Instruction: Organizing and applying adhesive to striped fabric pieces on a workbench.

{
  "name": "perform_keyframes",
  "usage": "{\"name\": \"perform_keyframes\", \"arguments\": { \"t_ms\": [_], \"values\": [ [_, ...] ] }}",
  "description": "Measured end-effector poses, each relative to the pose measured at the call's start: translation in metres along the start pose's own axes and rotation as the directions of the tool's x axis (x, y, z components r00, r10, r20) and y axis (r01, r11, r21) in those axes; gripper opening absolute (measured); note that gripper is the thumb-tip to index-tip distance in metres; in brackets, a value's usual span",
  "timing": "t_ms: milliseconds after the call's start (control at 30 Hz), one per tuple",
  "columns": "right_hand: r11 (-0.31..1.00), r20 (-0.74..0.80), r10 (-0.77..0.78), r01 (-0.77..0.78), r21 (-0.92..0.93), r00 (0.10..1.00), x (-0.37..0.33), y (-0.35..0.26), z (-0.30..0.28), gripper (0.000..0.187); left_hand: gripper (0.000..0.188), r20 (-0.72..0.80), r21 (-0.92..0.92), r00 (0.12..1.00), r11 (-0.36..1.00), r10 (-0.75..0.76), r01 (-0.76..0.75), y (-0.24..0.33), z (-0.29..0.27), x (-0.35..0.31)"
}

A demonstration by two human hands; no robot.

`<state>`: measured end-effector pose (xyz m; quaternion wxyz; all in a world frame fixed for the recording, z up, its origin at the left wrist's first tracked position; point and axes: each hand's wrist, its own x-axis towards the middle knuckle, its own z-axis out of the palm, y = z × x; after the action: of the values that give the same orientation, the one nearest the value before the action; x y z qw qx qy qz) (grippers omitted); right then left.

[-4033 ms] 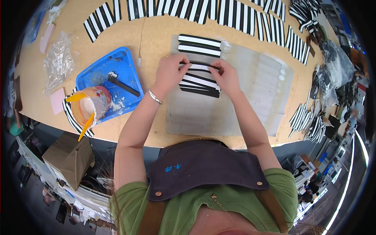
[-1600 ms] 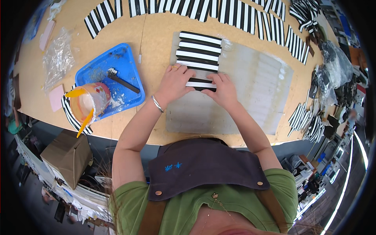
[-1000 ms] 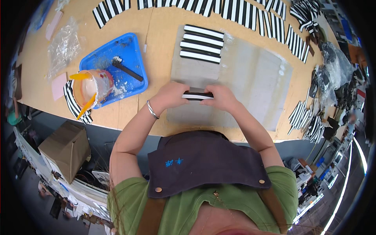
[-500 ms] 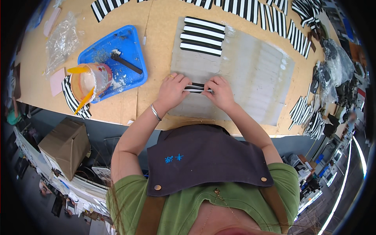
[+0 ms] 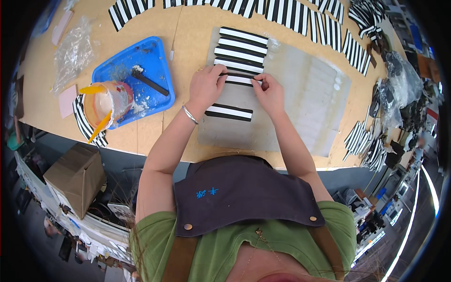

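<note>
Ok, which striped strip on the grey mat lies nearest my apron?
The lone strip, on the mat with a gap beyond it; the held strip and the three grouped strips are farther away.

The striped strips mid-frame look smooth. Left of them, the blue plastic tray is rough with crumbs. Upper left, a crinkled plastic bag gleams; lower centre, a matt cloth apron carries shiny metal snaps.
</note>
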<state>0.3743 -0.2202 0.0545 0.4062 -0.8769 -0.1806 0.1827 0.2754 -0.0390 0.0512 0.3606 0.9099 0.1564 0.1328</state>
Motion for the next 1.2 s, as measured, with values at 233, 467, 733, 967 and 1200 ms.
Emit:
{"name": "perform_keyframes", "arguments": {
  "t_ms": [233, 467, 733, 967, 1200],
  "values": [
    [0.998, -0.068, -0.028, 0.024, -0.058, 0.997, 0.008, 0.009, 0.009, 0.013, 0.01, -0.046, 0.026, 0.996, 0.997, -0.072, 0.074, -0.009, 0.012, 0.004],
    [0.987, -0.146, -0.102, 0.082, -0.135, 0.984, 0.005, 0.007, 0.01, 0.017, 0.015, -0.136, 0.083, 0.981, 0.986, -0.136, 0.148, 0.0, 0.006, -0.001],
    [0.898, 0.268, -0.339, 0.395, -0.192, 0.902, -0.059, 0.003, 0.003, 0.02, 0.025, 0.35, 0.053, 0.926, 0.984, 0.14, -0.168, 0.002, -0.022, -0.062],
    [0.865, 0.29, -0.387, 0.453, -0.215, 0.875, -0.064, 0.0, 0.005, 0.019, 0.018, 0.326, 0.076, 0.935, 0.982, 0.14, -0.173, 0.002, -0.019, -0.067],
    [0.9, 0.335, -0.401, 0.434, -0.029, 0.853, -0.06, 0.007, 0.001, 0.015, 0.013, 0.324, 0.019, 0.939, 0.992, 0.112, -0.125, 0.01, -0.027, -0.056]
  ]
}}
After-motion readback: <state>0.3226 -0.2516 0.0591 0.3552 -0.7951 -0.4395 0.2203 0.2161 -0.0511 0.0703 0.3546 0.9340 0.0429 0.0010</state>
